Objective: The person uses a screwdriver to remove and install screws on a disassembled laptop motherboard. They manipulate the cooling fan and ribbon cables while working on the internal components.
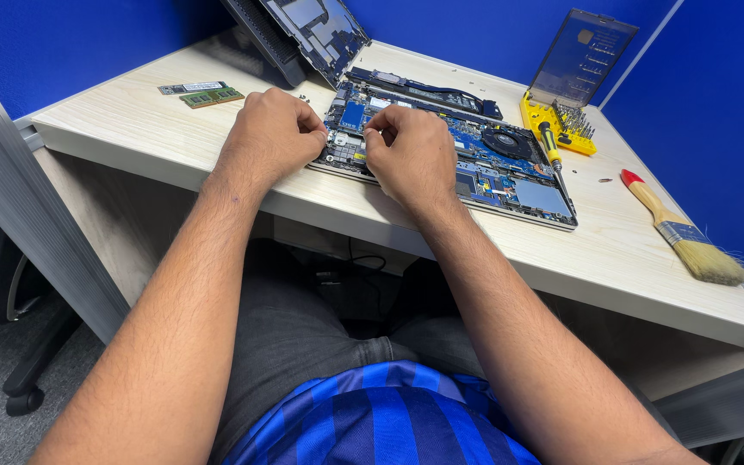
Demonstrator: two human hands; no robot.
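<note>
An opened laptop (510,185) lies on the pale wooden desk (148,129) with its circuit board and fan exposed. My left hand (270,136) rests at the laptop's left edge, fingers curled in against a small part on the board. My right hand (411,153) lies over the board's left portion, fingertips pinched close to the left hand's. What the fingertips grip is hidden by the knuckles. The laptop's removed bottom cover (316,30) leans up behind it.
Two memory modules (202,92) lie at the desk's left. A yellow bit case (561,108) with an open clear lid and a screwdriver (551,146) sit at the right. A wooden-handled brush (686,232) lies at far right. Blue partition walls surround the desk.
</note>
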